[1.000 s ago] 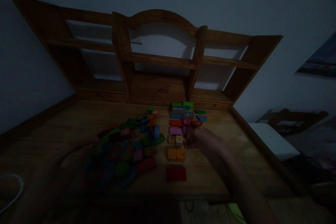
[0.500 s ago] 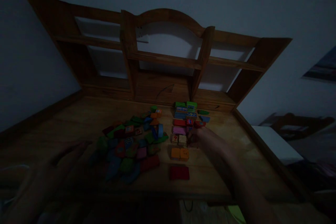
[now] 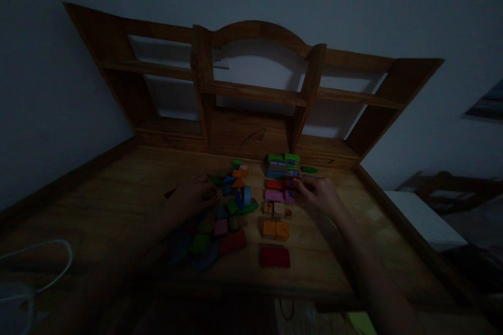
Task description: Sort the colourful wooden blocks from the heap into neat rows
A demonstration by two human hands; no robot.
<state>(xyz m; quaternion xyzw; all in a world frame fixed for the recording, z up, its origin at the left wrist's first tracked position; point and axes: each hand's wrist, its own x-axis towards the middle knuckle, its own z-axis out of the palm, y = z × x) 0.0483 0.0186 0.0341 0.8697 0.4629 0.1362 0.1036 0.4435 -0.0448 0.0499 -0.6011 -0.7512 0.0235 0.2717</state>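
Note:
My left hand [image 3: 192, 194] reaches over the pile of coloured toy blocks. Its fingers are curled down at a small numbered block [image 3: 214, 196]; whether they grip it is hard to see in the dim light. My right hand [image 3: 320, 193] is at the right end of a red row, fingertips pinched on a red block [image 3: 290, 183]. Near it are pink blocks [image 3: 274, 196], plain wooden blocks [image 3: 279, 209], orange blocks [image 3: 275, 230] and a dark red block [image 3: 275, 257]. Blue blocks [image 3: 276, 173] and green blocks [image 3: 292, 158] stand behind.
A wooden shelf unit [image 3: 251, 95] rises at the back of the wooden desk [image 3: 314, 251]. A green piece [image 3: 309, 169] lies right of the rows. White cable [image 3: 66, 256] loops at the left. A white surface [image 3: 416, 220] and a chair [image 3: 444, 188] stand to the right.
My left hand has moved right and forward from beside the pile onto it. My right hand has shifted slightly to the red row's end. The view has turned a little left.

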